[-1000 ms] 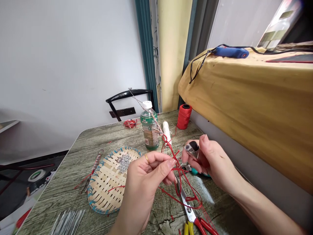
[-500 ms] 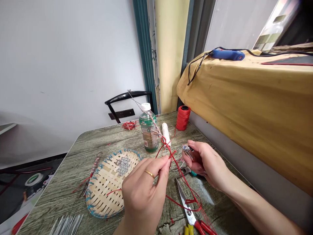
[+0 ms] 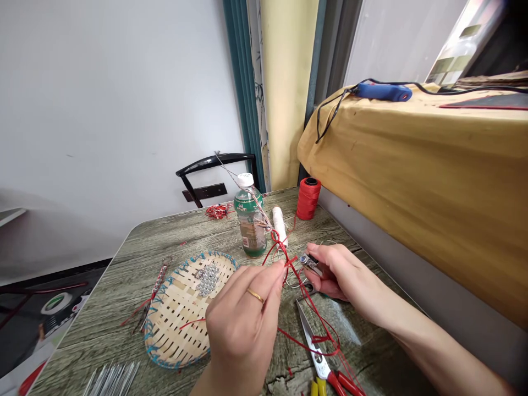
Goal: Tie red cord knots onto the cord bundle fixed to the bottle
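My left hand [image 3: 245, 319] pinches red cord [image 3: 312, 303] between thumb and fingertips, at a crossing near the cord's short end. From there the cord runs up to a loop by the bottle and down across the scissors [image 3: 314, 346]. My right hand [image 3: 340, 269] is closed round a lighter [image 3: 310, 263], its metal top pointing left at the short cord end, a small gap apart. No flame shows. Beside my left hand lies a woven bamboo tray [image 3: 177, 324] with a cluster of clear beads or rings [image 3: 208, 279].
A green-labelled bottle [image 3: 251, 225] with strings tied round it stands behind my hands. Near it are a white thread spool [image 3: 279, 223] and a red thread spool [image 3: 308, 199]. Thin metal rods [image 3: 112, 379] lie front left. A cloth-covered ledge [image 3: 412, 176] rises on the right.
My right hand has moved left with the lighter, bringing its metal top closer to the cord end. My left hand keeps its pinch in nearly the same place.
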Available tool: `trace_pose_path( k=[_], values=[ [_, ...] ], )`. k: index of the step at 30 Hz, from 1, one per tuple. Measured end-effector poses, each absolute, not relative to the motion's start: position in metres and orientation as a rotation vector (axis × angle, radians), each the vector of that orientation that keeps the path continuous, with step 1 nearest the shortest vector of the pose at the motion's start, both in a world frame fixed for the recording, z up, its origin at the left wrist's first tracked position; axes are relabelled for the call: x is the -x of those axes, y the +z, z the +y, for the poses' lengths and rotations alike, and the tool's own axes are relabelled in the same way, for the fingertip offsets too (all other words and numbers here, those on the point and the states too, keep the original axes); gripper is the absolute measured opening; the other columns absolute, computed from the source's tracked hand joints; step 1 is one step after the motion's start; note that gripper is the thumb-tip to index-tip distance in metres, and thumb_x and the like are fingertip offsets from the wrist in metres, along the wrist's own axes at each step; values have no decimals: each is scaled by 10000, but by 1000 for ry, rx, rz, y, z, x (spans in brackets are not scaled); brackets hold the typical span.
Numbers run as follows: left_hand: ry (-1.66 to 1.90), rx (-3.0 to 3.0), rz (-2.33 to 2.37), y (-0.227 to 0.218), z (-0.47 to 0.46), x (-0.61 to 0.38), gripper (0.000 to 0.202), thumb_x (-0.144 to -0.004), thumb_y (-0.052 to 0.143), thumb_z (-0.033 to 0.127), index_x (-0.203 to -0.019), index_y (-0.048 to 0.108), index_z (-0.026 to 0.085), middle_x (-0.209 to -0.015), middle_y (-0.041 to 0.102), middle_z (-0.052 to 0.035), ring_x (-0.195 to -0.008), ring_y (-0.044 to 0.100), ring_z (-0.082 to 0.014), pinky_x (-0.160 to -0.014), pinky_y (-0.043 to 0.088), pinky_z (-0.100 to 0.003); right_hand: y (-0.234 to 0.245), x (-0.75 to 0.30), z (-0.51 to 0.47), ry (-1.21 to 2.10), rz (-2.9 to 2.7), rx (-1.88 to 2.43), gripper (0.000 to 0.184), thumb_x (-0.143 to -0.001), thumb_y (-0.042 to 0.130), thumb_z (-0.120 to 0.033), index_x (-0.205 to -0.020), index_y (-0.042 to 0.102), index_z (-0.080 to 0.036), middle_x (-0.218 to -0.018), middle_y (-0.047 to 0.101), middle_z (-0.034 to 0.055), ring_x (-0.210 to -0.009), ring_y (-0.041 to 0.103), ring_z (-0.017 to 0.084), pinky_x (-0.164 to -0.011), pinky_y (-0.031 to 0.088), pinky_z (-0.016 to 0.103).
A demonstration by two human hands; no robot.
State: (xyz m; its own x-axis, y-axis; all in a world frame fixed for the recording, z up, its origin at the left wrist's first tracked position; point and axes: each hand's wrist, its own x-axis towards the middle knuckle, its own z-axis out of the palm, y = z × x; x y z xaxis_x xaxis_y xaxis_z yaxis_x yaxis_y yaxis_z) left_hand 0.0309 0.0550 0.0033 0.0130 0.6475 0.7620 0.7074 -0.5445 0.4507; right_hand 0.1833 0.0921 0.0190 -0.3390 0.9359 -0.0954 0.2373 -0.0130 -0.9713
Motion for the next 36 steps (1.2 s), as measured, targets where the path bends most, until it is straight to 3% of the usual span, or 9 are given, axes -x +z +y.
trace_pose_path(
  k=[3,9,15,18,22,26,30,33,36],
  values=[
    [-1575,2228,-1427,3,56,-31,259,-687,587,-37,-890,623,121,-772,675,-62,-718,595,-142,-665,488,-274,22,-182,91,1329,-1625,1248,468,-862,342,-491,-521,345,-171,-513,336,-38,-486,313,75,-464,255,217],
    [-1635,2191,-1494,5,55,-33,197,-716,575,-14,-851,639,114,-740,673,-66,-687,594,-137,-658,480,-268,25,-185,94,1360,-1659,1161,489,-865,332,-501,-527,402,-155,-503,303,-46,-466,262,65,-444,214,221],
    [-1752,2183,-1592,10,53,-35,194,-732,580,33,-828,647,188,-729,684,-10,-653,605,-127,-626,479,-252,22,-185,94,1156,-1622,901,207,-692,685,-279,-870,642,-181,-631,406,-36,-535,358,71,-462,275,208],
    [-1845,2178,-1675,14,52,-38,178,-724,600,68,-794,661,220,-688,683,11,-598,601,-129,-591,481,-250,22,-183,93,1012,-1674,806,43,-721,660,-207,-753,682,-189,-685,502,-2,-615,463,99,-530,357,232],
    [-2045,2154,-1962,18,50,-38,134,-716,614,112,-736,680,226,-612,672,22,-534,599,-122,-547,480,-226,19,-185,98,905,-1520,809,99,-742,640,-191,-645,650,-207,-700,553,7,-654,481,122,-586,384,267],
    [-2331,2177,-2252,20,52,-34,74,-708,631,168,-697,689,214,-528,645,25,-495,581,-107,-491,464,-186,17,-190,102,867,-1489,771,44,-727,657,-254,-749,695,-254,-697,548,14,-648,465,137,-556,387,278],
    [-2587,2182,-2370,20,53,-33,42,-692,654,203,-692,695,192,-512,630,18,-500,560,-94,-503,452,-172,22,-189,97,982,-1676,754,192,-680,701,-234,-871,708,-255,-714,526,8,-619,479,114,-517,386,249],
    [-2692,2242,-2426,22,53,-34,62,-692,657,209,-656,692,172,-497,614,12,-493,539,-83,-505,438,-166,23,-186,95,987,-1686,735,51,-714,668,-201,-747,706,-212,-670,529,4,-614,483,106,-526,382,241],
    [-2841,2214,-2458,25,53,-35,46,-681,665,197,-654,691,170,-483,603,15,-474,519,-73,-495,424,-163,21,-186,98,945,-1553,769,114,-737,645,-214,-628,645,-183,-639,518,-2,-606,460,105,-541,370,247]
  ],
)
